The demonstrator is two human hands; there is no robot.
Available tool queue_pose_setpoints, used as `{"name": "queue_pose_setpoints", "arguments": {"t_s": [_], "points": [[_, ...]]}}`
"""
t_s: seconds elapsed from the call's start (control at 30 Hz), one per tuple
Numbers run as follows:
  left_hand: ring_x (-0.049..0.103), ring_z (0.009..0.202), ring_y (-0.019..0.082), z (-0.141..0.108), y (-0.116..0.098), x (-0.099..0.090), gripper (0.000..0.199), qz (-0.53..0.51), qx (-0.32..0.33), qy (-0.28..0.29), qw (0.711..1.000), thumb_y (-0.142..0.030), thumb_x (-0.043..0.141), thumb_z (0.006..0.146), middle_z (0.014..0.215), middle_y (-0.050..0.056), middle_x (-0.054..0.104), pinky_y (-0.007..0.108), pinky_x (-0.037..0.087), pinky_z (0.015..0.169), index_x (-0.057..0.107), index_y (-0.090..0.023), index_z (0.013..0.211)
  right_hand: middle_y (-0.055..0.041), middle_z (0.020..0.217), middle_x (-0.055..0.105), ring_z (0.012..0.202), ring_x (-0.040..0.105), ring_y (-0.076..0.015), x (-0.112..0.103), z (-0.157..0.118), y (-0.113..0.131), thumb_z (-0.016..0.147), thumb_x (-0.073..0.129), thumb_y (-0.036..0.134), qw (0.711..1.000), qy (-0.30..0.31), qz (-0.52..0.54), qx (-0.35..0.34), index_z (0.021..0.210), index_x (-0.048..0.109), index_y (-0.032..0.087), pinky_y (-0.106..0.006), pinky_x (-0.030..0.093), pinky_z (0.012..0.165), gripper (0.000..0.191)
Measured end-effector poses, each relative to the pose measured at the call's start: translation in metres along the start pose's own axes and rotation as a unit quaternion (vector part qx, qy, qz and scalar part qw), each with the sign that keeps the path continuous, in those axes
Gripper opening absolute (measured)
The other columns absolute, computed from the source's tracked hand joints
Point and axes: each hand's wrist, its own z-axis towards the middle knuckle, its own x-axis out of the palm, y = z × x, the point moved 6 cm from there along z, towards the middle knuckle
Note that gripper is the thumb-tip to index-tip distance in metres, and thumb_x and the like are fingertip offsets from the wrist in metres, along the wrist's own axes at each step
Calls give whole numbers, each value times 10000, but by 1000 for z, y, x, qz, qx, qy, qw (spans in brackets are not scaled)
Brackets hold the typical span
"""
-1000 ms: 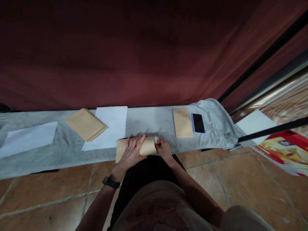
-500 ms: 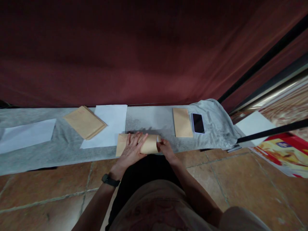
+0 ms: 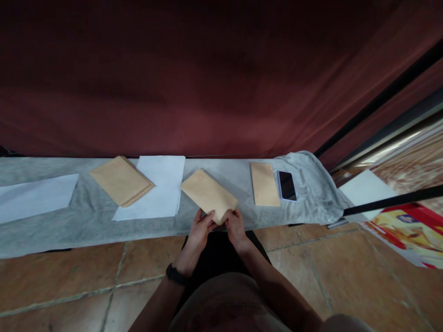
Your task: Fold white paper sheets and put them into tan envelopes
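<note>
A brown paper envelope (image 3: 207, 191) slants away from me over the grey cloth, its near end between both hands. My left hand (image 3: 201, 229) grips the lower left edge, thumb on top. At the near right corner, my right hand (image 3: 236, 226) pinches the envelope's end with its fingers closed. Faint reddish print shows near the envelope's far end. To the left, a stack of brown envelopes (image 3: 119, 180) lies partly over white paper sheets (image 3: 165, 184). One more brown envelope (image 3: 265, 184) lies flat to the right.
A phone (image 3: 287, 186) rests beside the right-hand envelope. More white paper (image 3: 38, 198) lies at the far left of the cloth-covered surface (image 3: 90, 226). A dark red curtain (image 3: 207, 92) hangs behind. Black bars and a red-and-yellow box (image 3: 411, 230) stand at the right.
The envelope has turned from lying level to slanting, with its far end up and left. My left hand has moved off its top to its near edge, close to my right hand.
</note>
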Motion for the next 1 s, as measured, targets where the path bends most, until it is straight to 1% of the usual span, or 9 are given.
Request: {"name": "queue_pose_setpoints", "arguments": {"t_s": [0.07, 0.13, 0.27, 0.37, 0.53, 0.63, 0.7, 0.83, 1.0], "points": [[723, 795, 221, 3, 1, 5, 645, -21, -8, -11, 1000, -423, 895, 562, 892, 32, 737, 356, 592, 699, 610, -200, 1097, -49, 945, 764, 775, 700, -203, 1, -2, -1, 688, 602, 422, 1000, 4, 5, 2, 965, 652, 208, -299, 570, 671, 353], [712, 771, 204, 7, -4, 7, 593, -12, 10, -19, 1000, -377, 876, 562, 868, 20, 734, 318, 573, 660, 614, -197, 1062, -33, 900, 754, 740, 685, -186, -2, -1, 0, 672, 608, 417, 1000, 7, -1, 5, 939, 657, 211, -285, 563, 650, 341], [716, 762, 211, 20, -14, 6, 629, 30, 18, 2, 999, -299, 806, 623, 863, 20, 739, 292, 558, 617, 591, -212, 1208, 3, 676, 677, 591, 624, -160, -11, 6, 2, 655, 615, 445, 998, 20, -61, 23, 768, 626, 221, -276, 552, 558, 252], [718, 719, 204, 32, -19, -1, 681, 74, 8, -1, 997, -243, 768, 647, 871, 20, 745, 276, 548, 579, 553, -228, 1293, 19, 564, 613, 508, 586, -154, -15, 11, 2, 671, 624, 479, 996, 29, -83, 29, 697, 604, 225, -286, 549, 508, 256], [720, 679, 205, 47, -15, -13, 742, 137, 5, 3, 991, -266, 704, 705, 933, 15, 753, 304, 551, 571, 463, -295, 1406, 3, 625, 650, 486, 595, -153, -22, 16, 0, 707, 622, 482, 991, 38, -126, 19, 735, 617, 213, -284, 541, 467, 270], [712, 659, 217, 51, -10, -18, 805, 175, 16, 18, 984, -289, 662, 726, 972, 38, 754, 343, 554, 591, 388, -278, 1483, 15, 665, 649, 479, 571, -146, -36, 17, 6, 759, 590, 457, 986, 24, -162, -13, 866, 638, 216, -267, 502, 439, 268], [698, 621, 217, 52, -9, -21, 836, 190, 21, 23, 981, -306, 646, 731, 968, 43, 755, 362, 554, 597, 352, -269, 1513, 1, 745, 669, 569, 604, -157, -46, 19, 15, 798, 575, 412, 979, 6, -195, -62, 955, 646, 218, -270, 526, 511, 260], [697, 626, 231, 55, -11, -24, 816, 205, 42, 33, 977, -329, 659, 717, 908, 24, 756, 375, 557, 595, 403, -278, 1490, -58, 1006, 698, 899, 661, -187, -51, 28, 34, 870, 548, 302, 948, 8, -271, -169, 1002, 680, 221, -316, 562, 842, 204], [731, 807, 244, 55, -18, -22, 653, 191, 117, 42, 974, -307, 654, 725, 907, 10, 766, 398, 584, 764, 523, -277, 1364, -111, 1198, 682, 1143, 625, -215, -31, 37, 48, 945, 474, 218, 869, 27, -400, -289, 1189, 665, 202, -384, 500, 1044, 311]]}}
